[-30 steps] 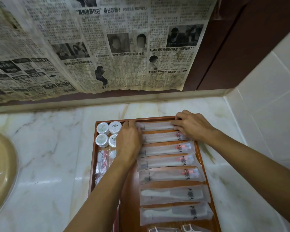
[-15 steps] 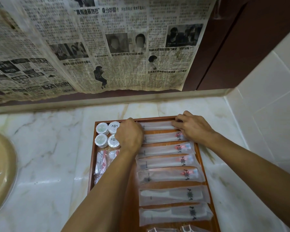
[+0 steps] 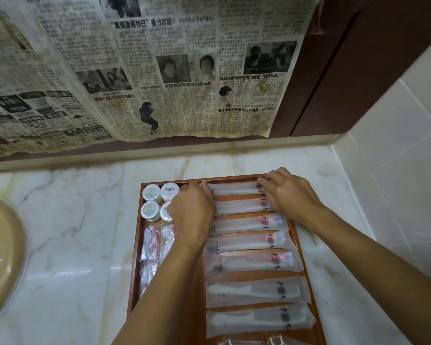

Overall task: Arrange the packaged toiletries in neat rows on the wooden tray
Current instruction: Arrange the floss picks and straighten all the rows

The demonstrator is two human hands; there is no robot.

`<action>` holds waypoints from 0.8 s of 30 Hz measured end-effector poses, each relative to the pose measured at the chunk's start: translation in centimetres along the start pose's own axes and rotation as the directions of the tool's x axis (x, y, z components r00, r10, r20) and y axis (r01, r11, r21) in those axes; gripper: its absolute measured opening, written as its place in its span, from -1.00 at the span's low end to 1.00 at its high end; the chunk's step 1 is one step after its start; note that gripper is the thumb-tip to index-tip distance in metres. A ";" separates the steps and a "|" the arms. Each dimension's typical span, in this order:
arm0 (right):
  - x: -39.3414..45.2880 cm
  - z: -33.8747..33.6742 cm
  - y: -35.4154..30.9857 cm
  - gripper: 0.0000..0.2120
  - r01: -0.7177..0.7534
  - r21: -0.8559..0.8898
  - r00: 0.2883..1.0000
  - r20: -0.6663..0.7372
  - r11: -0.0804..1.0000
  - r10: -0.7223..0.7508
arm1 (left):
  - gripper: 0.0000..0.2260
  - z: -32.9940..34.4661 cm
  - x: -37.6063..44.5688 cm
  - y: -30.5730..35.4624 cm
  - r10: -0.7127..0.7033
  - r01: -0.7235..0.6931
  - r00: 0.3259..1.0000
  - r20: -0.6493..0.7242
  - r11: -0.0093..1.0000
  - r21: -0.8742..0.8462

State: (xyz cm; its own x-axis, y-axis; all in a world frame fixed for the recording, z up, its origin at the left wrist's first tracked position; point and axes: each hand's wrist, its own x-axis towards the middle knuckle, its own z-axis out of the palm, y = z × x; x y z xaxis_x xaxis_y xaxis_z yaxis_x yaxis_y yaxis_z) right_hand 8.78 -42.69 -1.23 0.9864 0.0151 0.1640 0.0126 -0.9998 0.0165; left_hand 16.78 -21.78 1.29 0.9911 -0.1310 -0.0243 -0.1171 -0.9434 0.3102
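Note:
A wooden tray (image 3: 134, 260) lies on the marble counter. Several long frosted packets (image 3: 249, 263) lie in a column on its right side, one below the other. My left hand (image 3: 192, 212) is curled over the left end of the top long packet (image 3: 234, 189), and my right hand (image 3: 290, 196) grips its right end, covering the end of the packet below too. Four white round tubs (image 3: 151, 191) sit in the tray's far left corner, with small clear sachets (image 3: 149, 242) below them. My left forearm hides the tray's middle strip.
A beige basin (image 3: 0, 257) is set into the counter at the far left. Newspaper (image 3: 159, 70) hangs on the back wall above a ledge. A white tiled wall (image 3: 396, 175) closes the right side, close to the tray.
My left hand's fingers have curled and reached the top packet's left end. My right hand has stayed on the right end, shifting only slightly.

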 end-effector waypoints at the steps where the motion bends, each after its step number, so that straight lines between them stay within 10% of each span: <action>1: -0.5 -0.3 -0.3 -0.83 -0.015 0.060 0.999 -0.032 0.998 0.017 | -0.65 -0.2 -0.7 -0.4 0.017 -0.017 1.000 -0.017 0.999 -0.039; 24: -3.1 1.3 -1.5 -0.83 -0.005 0.126 1.000 0.020 0.992 0.002 | -0.81 0.9 -2.5 -2.8 -0.136 0.198 0.961 0.240 0.946 -0.256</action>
State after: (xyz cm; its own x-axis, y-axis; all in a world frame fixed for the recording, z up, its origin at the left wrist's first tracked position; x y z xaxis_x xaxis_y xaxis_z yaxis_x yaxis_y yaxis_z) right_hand 5.94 -41.25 -2.99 0.9895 0.0124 0.1440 0.0283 -0.9937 -0.1083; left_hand 14.54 -19.10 -0.39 0.9533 -0.0707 -0.2936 0.1014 -0.8408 0.5318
